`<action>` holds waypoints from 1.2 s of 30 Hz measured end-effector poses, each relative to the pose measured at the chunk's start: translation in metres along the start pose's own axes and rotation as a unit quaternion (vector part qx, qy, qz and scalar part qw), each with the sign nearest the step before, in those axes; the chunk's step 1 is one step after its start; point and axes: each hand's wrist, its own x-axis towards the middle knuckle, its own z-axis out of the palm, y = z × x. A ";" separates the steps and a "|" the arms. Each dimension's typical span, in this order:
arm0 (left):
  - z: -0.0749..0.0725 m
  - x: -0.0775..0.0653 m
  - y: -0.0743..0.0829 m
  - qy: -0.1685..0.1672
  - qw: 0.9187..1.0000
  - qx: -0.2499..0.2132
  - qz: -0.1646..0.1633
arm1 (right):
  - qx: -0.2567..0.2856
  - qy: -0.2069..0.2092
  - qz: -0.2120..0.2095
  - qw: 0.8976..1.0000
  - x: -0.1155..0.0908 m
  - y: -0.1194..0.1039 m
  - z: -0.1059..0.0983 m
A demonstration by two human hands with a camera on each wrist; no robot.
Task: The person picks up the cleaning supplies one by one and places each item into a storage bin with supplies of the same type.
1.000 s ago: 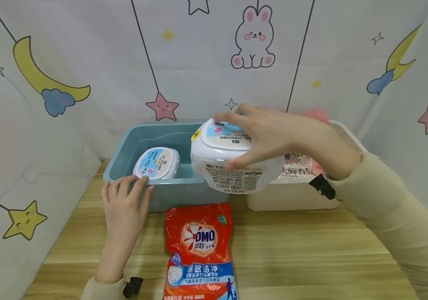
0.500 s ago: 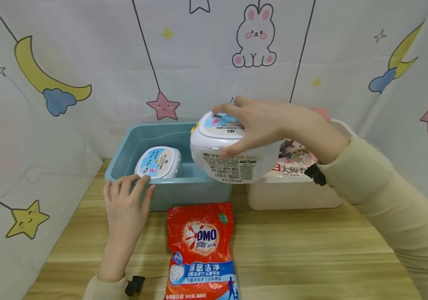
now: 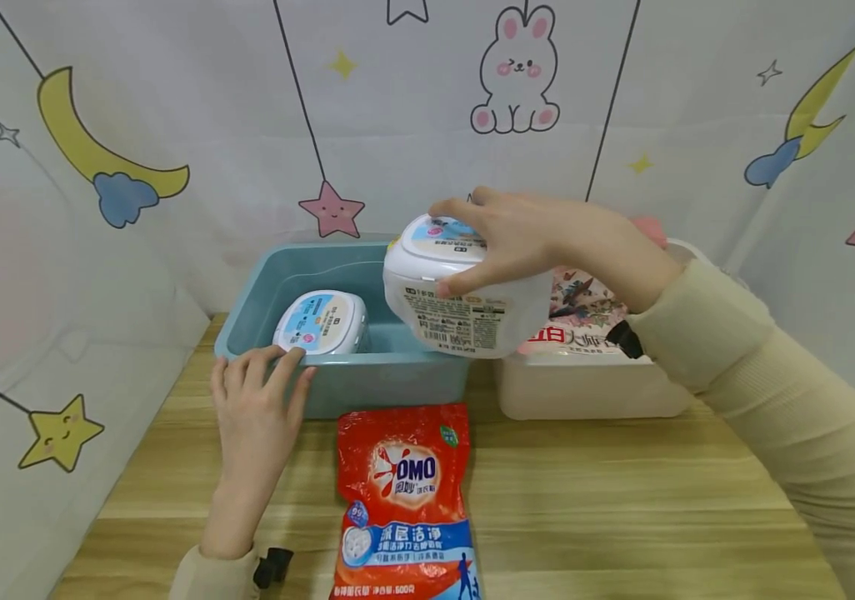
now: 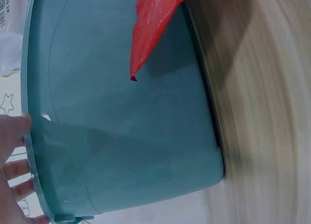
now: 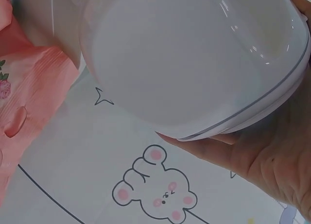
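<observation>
My right hand grips a white laundry-pod tub from above, thumb on the near side and fingers over the blue-and-cream lid. The tub hangs over the right end of the teal bin, overlapping the cream bin's left edge in the head view. In the right wrist view, the tub's pale underside fills the upper part. My left hand holds the teal bin's front rim, fingers hooked over it with their tips hidden. A similar tub sits inside that bin, at its left.
A red OMO laundry powder bag lies on the wooden table before the teal bin. Right of it stands a cream bin holding a pink floral detergent pack. A patterned white curtain hangs close behind.
My right hand has lifted the tub higher and slightly back, uncovering more of the pink pack. My left hand stays on the teal rim. The head view has shifted slightly.
</observation>
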 end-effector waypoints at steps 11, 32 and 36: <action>0.003 0.000 -0.001 0.007 1.000 -0.002 0.010 | -0.010 -0.017 0.019 1.000 0.008 0.000 -0.004; 0.001 -0.002 0.002 0.011 1.000 -0.007 0.007 | 0.008 -0.021 0.049 0.999 0.027 -0.006 -0.011; 0.001 -0.001 0.003 0.003 1.000 -0.002 0.009 | 0.018 -0.027 0.066 0.997 0.030 -0.005 -0.014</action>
